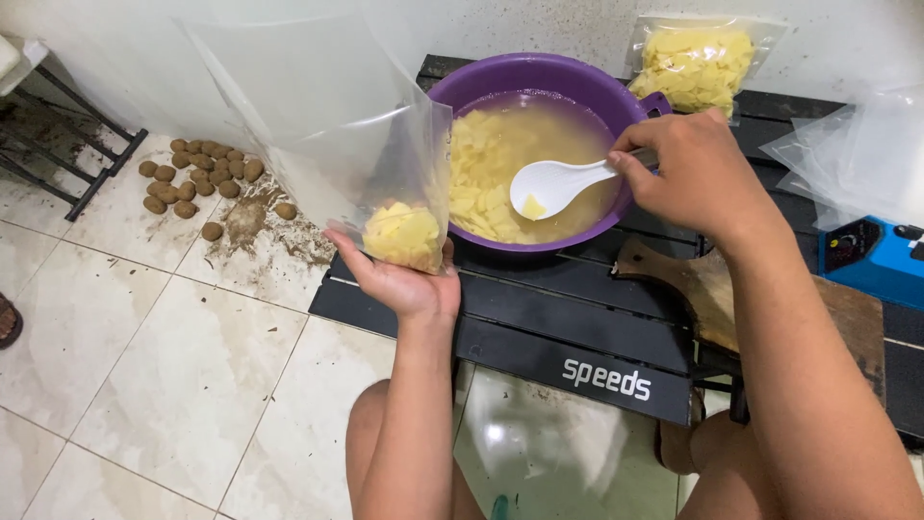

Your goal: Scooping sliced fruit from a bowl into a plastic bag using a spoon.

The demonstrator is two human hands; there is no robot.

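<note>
Clear plastic bag [327, 125], large, tall and open-mouthed, standing up above the left hand [409, 284]; its bottom holds a small yellow lump of cut potato pieces [402, 236]. Left hand cups that lump from below, palm up, fingers curled around the bag's base, just beside the rim of the purple basin [539, 72]. Basin sits on a black slatted table [539, 327], filled with cloudy water and more pale potato slices. Right hand [698, 173] closed on the handle of a white plastic spoon [558, 183]; spoon bowl over the water, one potato piece in it. Sealed bag of slices [698, 63] behind the basin. Whole brown potatoes [197, 178] on the tiled floor, left.
</note>
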